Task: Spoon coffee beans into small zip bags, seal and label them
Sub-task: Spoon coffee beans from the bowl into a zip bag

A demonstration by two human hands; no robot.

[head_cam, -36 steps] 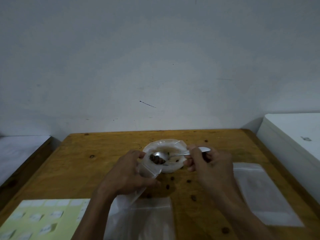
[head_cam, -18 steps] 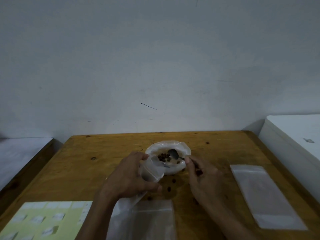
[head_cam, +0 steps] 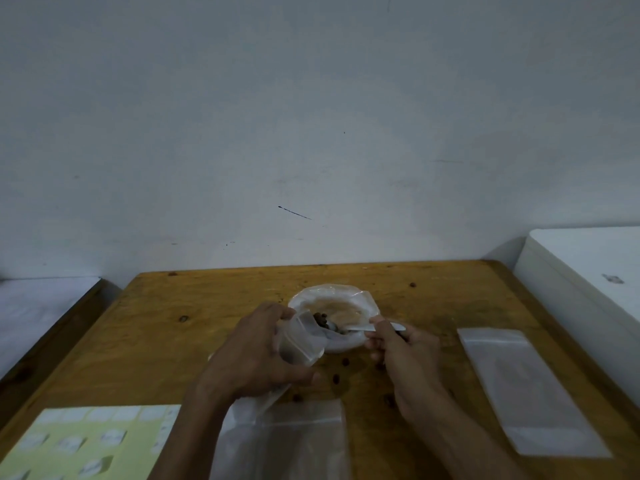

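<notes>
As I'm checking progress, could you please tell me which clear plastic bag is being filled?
The small clear zip bag gripped in the left hand; the others lie flat on the table.

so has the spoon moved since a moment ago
Yes. The spoon has swung back from dipping in the bowl to lying level, its tip at the small bag.

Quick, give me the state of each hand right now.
Left hand: grips the small zip bag, mouth held open.
Right hand: pinches the spoon, beans at the bag's mouth.

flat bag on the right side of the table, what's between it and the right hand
Head view: only bare wooden table lies between the flat bag and the right hand. The loose beans sit on the hand's other side.
</notes>
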